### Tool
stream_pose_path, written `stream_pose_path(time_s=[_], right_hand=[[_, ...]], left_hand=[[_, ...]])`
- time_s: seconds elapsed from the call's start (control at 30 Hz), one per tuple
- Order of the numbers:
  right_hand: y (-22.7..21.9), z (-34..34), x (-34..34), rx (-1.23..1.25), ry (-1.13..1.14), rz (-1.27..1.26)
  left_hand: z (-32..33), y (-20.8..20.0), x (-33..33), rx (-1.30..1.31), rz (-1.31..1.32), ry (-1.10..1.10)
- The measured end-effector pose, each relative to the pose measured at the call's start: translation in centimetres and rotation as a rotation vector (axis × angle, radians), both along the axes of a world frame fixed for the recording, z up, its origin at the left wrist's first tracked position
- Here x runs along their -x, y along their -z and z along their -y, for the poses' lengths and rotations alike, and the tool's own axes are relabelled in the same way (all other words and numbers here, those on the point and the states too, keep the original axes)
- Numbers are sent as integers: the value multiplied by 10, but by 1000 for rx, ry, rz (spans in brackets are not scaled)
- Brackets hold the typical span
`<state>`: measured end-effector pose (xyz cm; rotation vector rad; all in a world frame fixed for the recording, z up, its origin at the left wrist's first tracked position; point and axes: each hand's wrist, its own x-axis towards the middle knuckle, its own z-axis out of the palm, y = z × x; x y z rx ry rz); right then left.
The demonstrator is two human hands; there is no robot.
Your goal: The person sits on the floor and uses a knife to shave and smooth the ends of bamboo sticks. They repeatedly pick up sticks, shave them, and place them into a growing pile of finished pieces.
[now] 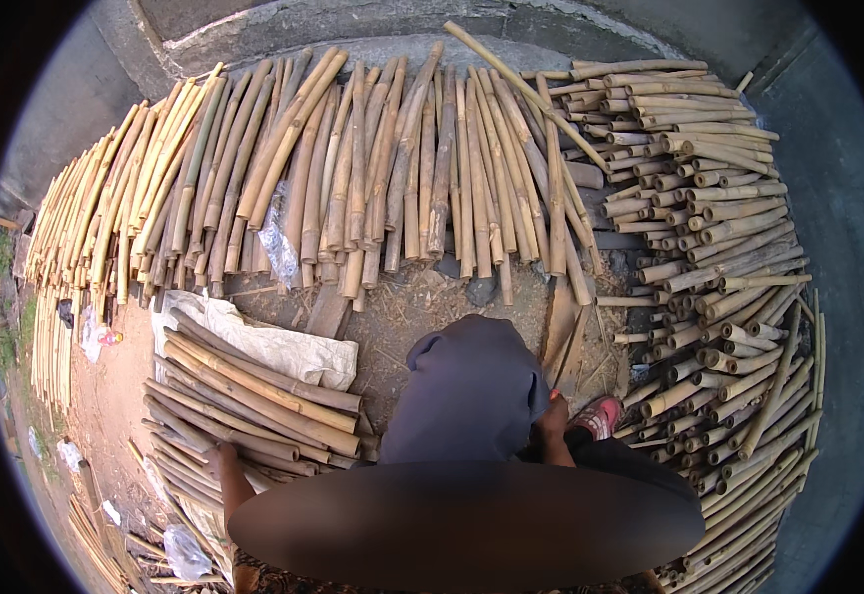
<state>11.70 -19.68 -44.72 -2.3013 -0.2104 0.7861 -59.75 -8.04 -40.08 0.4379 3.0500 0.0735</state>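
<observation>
At the lower left, my left hand (222,461) is closed around a bamboo pole in the near bundle of bamboo poles (254,386); its fingertips are partly hidden. These poles lie side by side, partly over a white woven sack (298,348). My right hand (553,418) is low beside my knee, closed on a tool with a reddish part at the grip. A thin dark strip runs up from it, perhaps a blade; the exact kind is unclear. My bent knee in dark cloth (476,391) comes between the hands.
A long row of bamboo poles (353,158) leans along the back wall. Stacked bamboo (719,228) fills the right side. A wooden plank (562,332) lies beside my red shoe (601,416). Clear plastic wrap (278,243) hangs on the row; plastic litter (186,552) lies lower left.
</observation>
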Motion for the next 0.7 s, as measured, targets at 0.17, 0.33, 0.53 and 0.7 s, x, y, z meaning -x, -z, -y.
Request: stream_pose_path(time_s=[0.17, 0.33, 0.53, 0.7], right_hand=[[-30, -6, 11, 247, -99, 116], [-60, -19, 18, 243, -91, 58], [-57, -21, 19, 216, -88, 26], [-62, -18, 16, 217, -89, 40]], left_hand=[[-30, -16, -15, 99, -92, 12], [-53, -32, -42, 208, -274, 61], [-186, -115, -192, -594, 325, 954], [-232, -258, -458, -945, 728, 1838]])
